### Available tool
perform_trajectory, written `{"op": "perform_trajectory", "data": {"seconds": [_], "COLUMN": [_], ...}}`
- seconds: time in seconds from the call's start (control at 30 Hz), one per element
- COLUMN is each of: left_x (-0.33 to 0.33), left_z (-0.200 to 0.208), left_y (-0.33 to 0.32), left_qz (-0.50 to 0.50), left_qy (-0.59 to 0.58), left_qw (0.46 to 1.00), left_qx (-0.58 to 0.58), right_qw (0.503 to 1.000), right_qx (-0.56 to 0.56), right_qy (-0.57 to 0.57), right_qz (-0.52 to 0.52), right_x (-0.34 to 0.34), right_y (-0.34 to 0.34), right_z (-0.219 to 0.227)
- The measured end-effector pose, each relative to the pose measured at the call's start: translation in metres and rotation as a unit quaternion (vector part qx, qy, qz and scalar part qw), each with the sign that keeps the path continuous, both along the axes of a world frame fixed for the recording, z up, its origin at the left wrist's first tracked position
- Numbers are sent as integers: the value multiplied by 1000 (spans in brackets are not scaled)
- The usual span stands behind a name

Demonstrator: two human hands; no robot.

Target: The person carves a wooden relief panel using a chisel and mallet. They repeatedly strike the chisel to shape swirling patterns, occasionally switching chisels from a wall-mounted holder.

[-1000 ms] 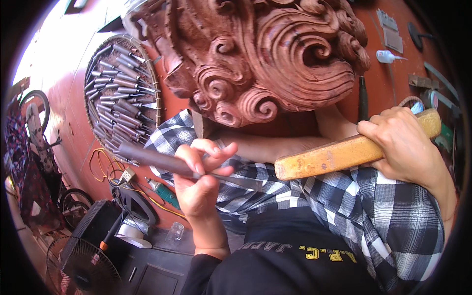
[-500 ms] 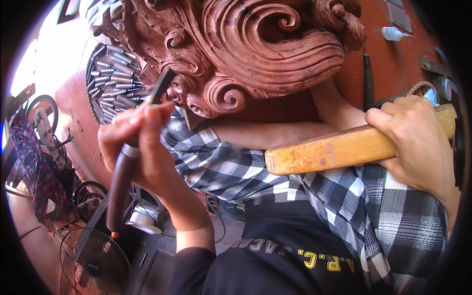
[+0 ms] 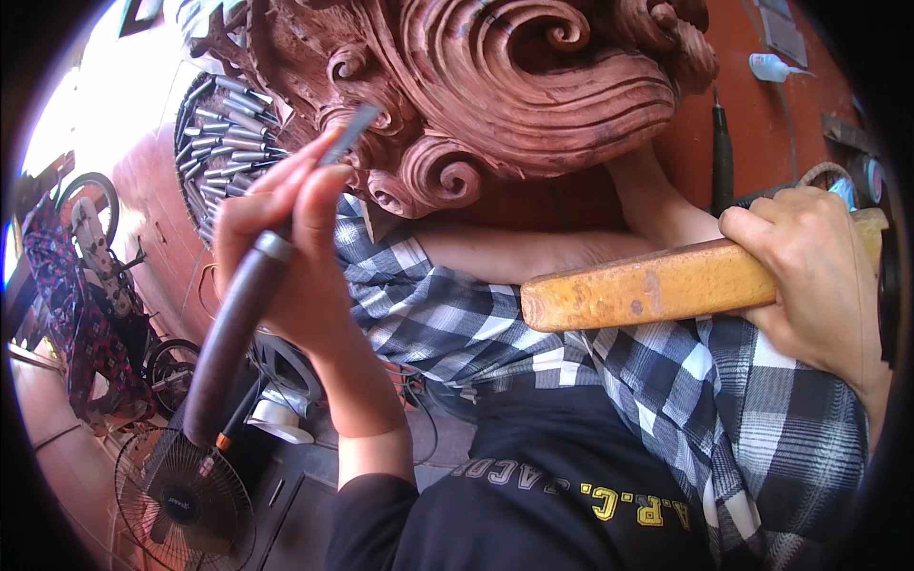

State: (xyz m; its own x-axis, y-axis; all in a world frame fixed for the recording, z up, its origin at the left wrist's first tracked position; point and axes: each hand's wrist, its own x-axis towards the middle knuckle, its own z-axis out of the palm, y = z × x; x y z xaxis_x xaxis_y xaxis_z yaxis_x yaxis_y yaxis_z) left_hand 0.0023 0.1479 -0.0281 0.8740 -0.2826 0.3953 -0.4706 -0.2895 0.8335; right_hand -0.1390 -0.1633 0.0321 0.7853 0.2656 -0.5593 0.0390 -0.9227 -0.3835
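A large reddish-brown wood carving [image 3: 533, 105] with deep scrolls and swirls fills the top middle. My left hand [image 3: 286, 247] is closed round a chisel [image 3: 233, 333], its dark wooden handle pointing down and its flat steel blade up toward the small curls at the carving's left. Whether the blade tip touches the wood I cannot tell. Over my right thigh, my right hand [image 3: 809, 271] grips a yellow wooden mallet [image 3: 657, 285], a flat block pointing left, held apart from the chisel.
A round basket [image 3: 181, 133] of several chisels stands left of the carving. A dark pen-like tool [image 3: 722, 157] and a white bottle [image 3: 773, 67] lie on the red floor at right. A fan [image 3: 186, 504] stands lower left, a small bicycle [image 3: 90, 238] farther left.
My left hand has moved slightly right, and the chisel blade has shifted right and up against the carving. The whole view has shifted a little; the right hand keeps its grip on the mallet.
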Motion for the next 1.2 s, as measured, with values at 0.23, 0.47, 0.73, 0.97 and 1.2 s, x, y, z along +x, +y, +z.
{"op": "perform_trajectory", "data": {"seconds": [0.23, 0.47, 0.73, 0.97, 1.2], "left_x": [-22, -8, 15, 49, 68], "left_z": [28, 27, 10, 40, 46], "left_y": [-5, 14, -1, -10, -20], "left_qz": [6, -37, 12, -106, -97], "left_qy": [62, 44, -22, 105, 185], "left_qw": [994, 992, 993, 989, 974], "left_qx": [-92, -116, 111, 18, 83], "right_qw": [1000, 1000, 1000, 999, 999], "right_qx": [26, 20, 24, 32, 49], "right_qy": [9, 11, 8, 1, -20], "right_qz": [-4, 2, -13, -7, -6], "right_x": [2, 3, -1, 1, -4], "right_y": [-4, -5, -6, -5, -8], "right_z": [4, 4, 4, -1, 1]}}
